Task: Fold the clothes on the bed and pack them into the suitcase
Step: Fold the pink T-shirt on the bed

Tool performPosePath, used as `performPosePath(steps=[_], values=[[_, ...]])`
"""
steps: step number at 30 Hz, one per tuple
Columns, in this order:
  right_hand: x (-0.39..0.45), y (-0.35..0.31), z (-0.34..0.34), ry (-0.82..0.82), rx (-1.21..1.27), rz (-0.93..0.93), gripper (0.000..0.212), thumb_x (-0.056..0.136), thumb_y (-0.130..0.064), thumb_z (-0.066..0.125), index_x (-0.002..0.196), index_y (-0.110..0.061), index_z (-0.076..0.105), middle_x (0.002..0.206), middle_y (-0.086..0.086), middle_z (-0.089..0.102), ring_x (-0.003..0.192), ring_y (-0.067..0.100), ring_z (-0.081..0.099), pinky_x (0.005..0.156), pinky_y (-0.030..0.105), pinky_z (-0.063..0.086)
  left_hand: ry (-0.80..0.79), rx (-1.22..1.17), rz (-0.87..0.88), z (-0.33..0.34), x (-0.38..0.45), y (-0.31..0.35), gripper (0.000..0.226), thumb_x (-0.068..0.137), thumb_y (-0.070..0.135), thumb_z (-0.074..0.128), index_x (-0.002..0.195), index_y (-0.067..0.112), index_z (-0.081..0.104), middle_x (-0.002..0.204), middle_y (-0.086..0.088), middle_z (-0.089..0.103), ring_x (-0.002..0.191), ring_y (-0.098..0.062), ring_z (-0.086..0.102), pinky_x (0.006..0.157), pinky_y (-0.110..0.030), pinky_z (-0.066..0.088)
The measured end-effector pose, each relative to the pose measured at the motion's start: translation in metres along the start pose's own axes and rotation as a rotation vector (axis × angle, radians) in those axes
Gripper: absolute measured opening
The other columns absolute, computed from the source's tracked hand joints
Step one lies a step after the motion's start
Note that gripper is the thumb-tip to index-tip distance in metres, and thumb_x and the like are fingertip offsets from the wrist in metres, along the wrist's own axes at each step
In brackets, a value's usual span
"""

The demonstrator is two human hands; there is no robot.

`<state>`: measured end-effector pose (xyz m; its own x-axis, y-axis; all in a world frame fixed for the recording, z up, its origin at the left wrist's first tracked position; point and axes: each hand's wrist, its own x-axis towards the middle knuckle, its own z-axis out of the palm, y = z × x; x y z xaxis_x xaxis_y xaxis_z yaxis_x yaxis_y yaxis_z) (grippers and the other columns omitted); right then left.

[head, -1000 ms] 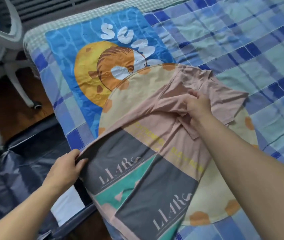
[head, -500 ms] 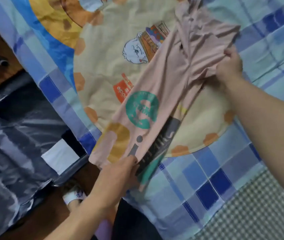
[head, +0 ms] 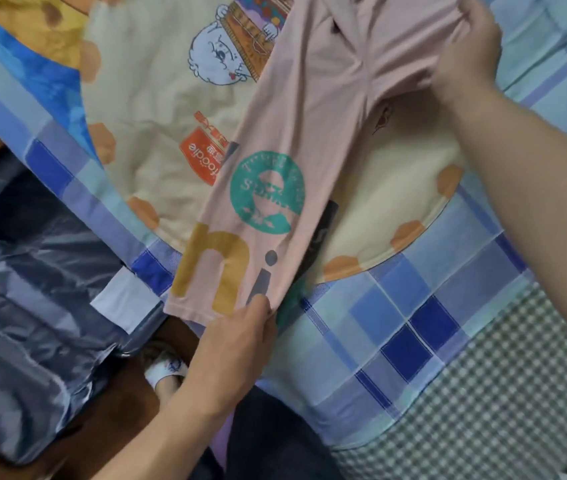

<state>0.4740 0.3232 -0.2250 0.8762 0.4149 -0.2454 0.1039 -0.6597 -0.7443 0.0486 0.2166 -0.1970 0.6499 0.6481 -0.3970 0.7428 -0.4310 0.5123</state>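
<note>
From the head camera, the pink T-shirt (head: 302, 133), folded lengthwise into a strip, lies across the bed (head: 413, 306), left hand (head: 237, 344) pinching its hem, right hand (head: 465, 53) gripping the bunched shoulder end; light, limp cloth, probably best held at both ends.

Looking like a bedroom in a home. Showing a bed (head: 431, 306) covered with a blue and teal checked sheet (head: 413, 327), over a small-checked mattress cover (head: 503, 403) at the corner. Lying on top, a round cream cartoon-printed mat (head: 157, 126) and a blue printed mat (head: 32, 74). Standing beside the bed on a dark wooden floor (head: 119, 417), an open suitcase (head: 32, 306) with shiny dark lining. Peeking out below, a foot in a white slipper (head: 166, 372).
</note>
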Motion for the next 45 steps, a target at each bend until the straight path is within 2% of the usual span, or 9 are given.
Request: performPosePath(steps=[6, 9, 14, 20, 30, 34, 37, 40, 45], values=[[0.009, 0.045, -0.005, -0.172, -0.262, 0.050, 0.070, 0.087, -0.009, 0.038, 0.155, -0.022, 0.034, 0.155, 0.000, 0.038, 0.140, 0.014, 0.038, 0.118, 0.022, 0.029, -0.131, 0.176, 0.057, 0.033, -0.013, 0.008, 0.021, 0.091, 0.039, 0.060, 0.088, 0.024, 0.045, 0.064, 0.005, 0.054, 0.052, -0.023, 0.057, 0.038, -0.034, 0.033], [0.009, 0.043, -0.006, -0.085, -0.398, 0.043, 0.071, 0.086, -0.006, 0.042, 0.153, -0.028, 0.035, 0.157, 0.007, 0.025, 0.139, 0.024, 0.037, 0.111, 0.018, 0.028, -0.059, 0.088, -0.091, 0.026, -0.013, 0.006, 0.028, 0.096, 0.050, 0.042, 0.099, 0.026, 0.055, 0.088, 0.005, 0.059, 0.076, -0.023, 0.062, 0.057, -0.039, 0.048], [-0.006, 0.037, -0.011, 0.108, -0.613, -0.116, 0.051, 0.089, -0.018, 0.048, 0.139, -0.018, 0.046, 0.158, 0.014, 0.020, 0.137, 0.033, 0.032, 0.104, 0.035, 0.036, 0.217, 0.106, -0.505, 0.004, 0.008, -0.044, 0.048, 0.094, 0.037, 0.062, 0.131, 0.008, 0.054, 0.123, -0.017, 0.052, 0.113, -0.039, 0.049, 0.095, -0.054, 0.042], [-0.023, 0.028, 0.033, -0.211, -0.748, -0.437, 0.060, 0.092, -0.040, 0.039, 0.149, -0.022, 0.037, 0.162, 0.011, 0.023, 0.147, 0.037, 0.019, 0.120, 0.047, 0.018, 0.169, -0.175, -0.596, -0.014, 0.022, -0.075, 0.022, 0.104, 0.025, 0.045, 0.083, 0.021, 0.047, 0.079, 0.001, 0.054, 0.077, -0.025, 0.052, 0.067, -0.041, 0.037], [-0.021, 0.043, 0.045, -0.390, -0.866, -0.371, 0.068, 0.099, -0.053, 0.029, 0.160, -0.028, 0.012, 0.169, 0.006, 0.002, 0.154, 0.032, 0.001, 0.125, 0.046, 0.003, -0.012, -0.549, -0.663, -0.036, 0.016, -0.106, 0.023, 0.093, 0.046, 0.068, 0.102, 0.026, 0.062, 0.091, 0.006, 0.069, 0.079, -0.003, 0.064, 0.070, -0.024, 0.047], [-0.045, 0.032, 0.042, -0.178, -0.767, -0.445, 0.056, 0.097, -0.039, 0.043, 0.148, -0.017, 0.038, 0.160, 0.019, 0.023, 0.145, 0.042, 0.023, 0.119, 0.044, 0.019, 0.298, -0.532, -0.925, -0.017, -0.001, -0.087, 0.046, 0.087, 0.050, 0.073, 0.111, 0.021, 0.045, 0.112, 0.000, 0.047, 0.103, -0.024, 0.056, 0.090, -0.043, 0.048], [-0.087, 0.026, 0.044, -0.059, -0.644, -0.631, 0.035, 0.088, -0.023, 0.046, 0.117, -0.007, 0.057, 0.127, 0.023, 0.051, 0.117, 0.041, 0.048, 0.100, 0.043, 0.035, 0.422, -0.303, -0.587, -0.006, -0.020, -0.050, 0.030, 0.091, 0.044, 0.066, 0.099, 0.020, 0.049, 0.102, 0.000, 0.047, 0.095, -0.025, 0.051, 0.085, -0.046, 0.048], [-0.134, 0.047, 0.042, -0.219, -0.547, -0.793, 0.020, 0.073, -0.006, 0.048, 0.091, -0.006, 0.056, 0.096, 0.020, 0.054, 0.092, 0.038, 0.051, 0.082, 0.046, 0.040, 0.145, -0.066, -0.094, 0.016, -0.029, -0.019, 0.027, 0.087, 0.040, 0.065, 0.099, 0.017, 0.058, 0.096, 0.000, 0.056, 0.090, -0.023, 0.051, 0.075, -0.041, 0.044], [-0.163, 0.088, 0.031, -0.297, -0.622, -0.692, 0.022, 0.069, -0.011, 0.045, 0.087, -0.010, 0.059, 0.092, 0.013, 0.055, 0.084, 0.035, 0.048, 0.073, 0.046, 0.045, 0.106, -0.119, -0.046, 0.030, -0.022, -0.014, 0.009, 0.093, 0.023, 0.051, 0.091, 0.019, 0.058, 0.084, 0.003, 0.052, 0.081, -0.022, 0.053, 0.069, -0.040, 0.046]])
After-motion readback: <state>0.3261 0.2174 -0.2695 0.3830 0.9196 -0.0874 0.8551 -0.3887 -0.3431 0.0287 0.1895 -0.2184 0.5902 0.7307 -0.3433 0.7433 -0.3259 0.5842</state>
